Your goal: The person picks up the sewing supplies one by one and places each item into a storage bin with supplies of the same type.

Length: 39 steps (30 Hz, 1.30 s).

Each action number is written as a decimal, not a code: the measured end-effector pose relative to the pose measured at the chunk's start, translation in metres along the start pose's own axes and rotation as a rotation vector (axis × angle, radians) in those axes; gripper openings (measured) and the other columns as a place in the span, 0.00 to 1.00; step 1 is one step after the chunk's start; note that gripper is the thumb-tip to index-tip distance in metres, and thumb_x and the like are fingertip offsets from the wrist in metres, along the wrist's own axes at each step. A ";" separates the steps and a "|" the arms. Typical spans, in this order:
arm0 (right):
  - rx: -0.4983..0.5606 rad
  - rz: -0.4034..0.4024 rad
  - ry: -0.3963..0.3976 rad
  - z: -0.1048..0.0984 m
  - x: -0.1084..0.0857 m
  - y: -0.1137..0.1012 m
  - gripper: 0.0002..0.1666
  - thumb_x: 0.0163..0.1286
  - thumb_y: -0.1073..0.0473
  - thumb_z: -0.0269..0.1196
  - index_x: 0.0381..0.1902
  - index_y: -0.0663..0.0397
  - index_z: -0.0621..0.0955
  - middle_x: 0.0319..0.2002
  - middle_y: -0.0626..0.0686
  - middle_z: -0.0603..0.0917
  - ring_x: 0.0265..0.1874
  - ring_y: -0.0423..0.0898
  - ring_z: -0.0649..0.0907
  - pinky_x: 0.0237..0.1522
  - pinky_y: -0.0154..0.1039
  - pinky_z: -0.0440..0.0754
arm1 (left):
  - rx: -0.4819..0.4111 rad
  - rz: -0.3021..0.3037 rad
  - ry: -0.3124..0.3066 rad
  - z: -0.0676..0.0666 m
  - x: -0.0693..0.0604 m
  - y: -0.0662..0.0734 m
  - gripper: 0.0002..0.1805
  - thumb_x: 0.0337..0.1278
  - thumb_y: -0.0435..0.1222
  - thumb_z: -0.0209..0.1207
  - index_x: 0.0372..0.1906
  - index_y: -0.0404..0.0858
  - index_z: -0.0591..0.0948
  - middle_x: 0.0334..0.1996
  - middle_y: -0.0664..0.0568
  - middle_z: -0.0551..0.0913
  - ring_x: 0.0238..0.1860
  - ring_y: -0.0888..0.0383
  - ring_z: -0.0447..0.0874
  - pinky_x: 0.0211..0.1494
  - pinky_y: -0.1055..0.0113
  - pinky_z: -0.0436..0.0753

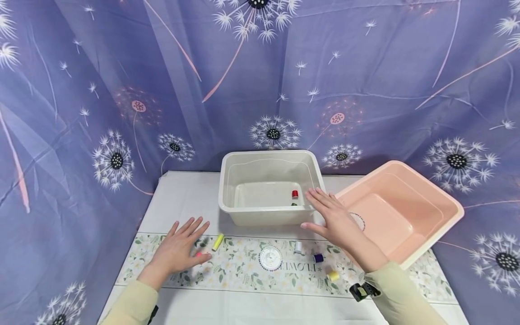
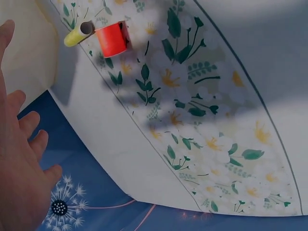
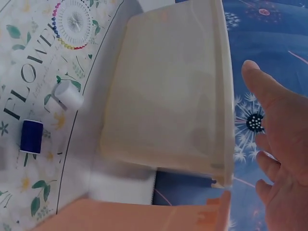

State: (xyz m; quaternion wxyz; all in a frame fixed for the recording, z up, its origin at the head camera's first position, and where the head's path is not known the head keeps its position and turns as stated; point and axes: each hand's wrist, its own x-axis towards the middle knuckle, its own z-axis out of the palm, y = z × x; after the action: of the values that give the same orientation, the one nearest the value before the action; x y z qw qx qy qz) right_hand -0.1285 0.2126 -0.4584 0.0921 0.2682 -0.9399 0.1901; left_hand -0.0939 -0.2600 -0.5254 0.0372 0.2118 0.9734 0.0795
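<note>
My left hand (image 1: 176,253) is spread over the table runner, holding nothing. A neon red-pink thread spool (image 2: 111,40) lies by it, partly hidden by the hand in the head view. Just beyond the fingers is a slim neon yellow spool (image 1: 217,242). My right hand (image 1: 337,223) hovers with fingers extended near the right front corner of the off-white bin (image 1: 252,217), partly over the pink bin (image 1: 390,230). Inside the off-white bin are a red thread spool (image 1: 294,194) and a mostly hidden green item (image 1: 294,204).
On the runner lie a round pin wheel (image 1: 270,258), a white spool (image 1: 298,247), a dark blue spool (image 1: 318,258) and a yellow spool (image 1: 333,276). A second pin wheel (image 1: 357,220) shows in the pink bin. A dandelion-print curtain (image 1: 227,113) hangs behind the table.
</note>
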 end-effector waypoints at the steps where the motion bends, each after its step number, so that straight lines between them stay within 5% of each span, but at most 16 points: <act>1: 0.000 0.002 -0.003 0.002 0.001 0.000 0.53 0.66 0.42 0.75 0.80 0.63 0.69 0.79 0.62 0.68 0.78 0.66 0.68 0.82 0.65 0.58 | 0.003 0.001 0.001 0.001 0.000 0.000 0.52 0.62 0.70 0.63 0.83 0.47 0.67 0.83 0.46 0.64 0.82 0.39 0.61 0.84 0.32 0.54; 18: 0.019 -0.003 0.046 0.025 0.006 0.003 0.41 0.67 0.47 0.75 0.71 0.64 0.79 0.70 0.63 0.80 0.73 0.65 0.76 0.79 0.67 0.65 | -0.013 0.014 -0.004 0.016 0.004 0.006 0.51 0.62 0.68 0.64 0.83 0.45 0.68 0.82 0.44 0.66 0.81 0.38 0.63 0.84 0.32 0.56; 39: 0.076 -0.060 0.297 0.047 0.008 0.011 0.24 0.63 0.61 0.78 0.56 0.65 0.89 0.55 0.63 0.90 0.56 0.63 0.89 0.71 0.67 0.76 | -0.039 0.006 -0.045 0.039 0.011 0.007 0.50 0.64 0.69 0.62 0.83 0.47 0.68 0.82 0.46 0.66 0.83 0.40 0.61 0.84 0.32 0.57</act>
State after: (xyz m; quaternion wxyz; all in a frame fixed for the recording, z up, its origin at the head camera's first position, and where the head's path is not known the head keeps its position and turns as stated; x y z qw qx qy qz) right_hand -0.1443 0.1991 -0.5022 0.2256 0.2684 -0.8997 0.2602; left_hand -0.0965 -0.2436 -0.5631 0.0629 0.2159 0.9699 0.0936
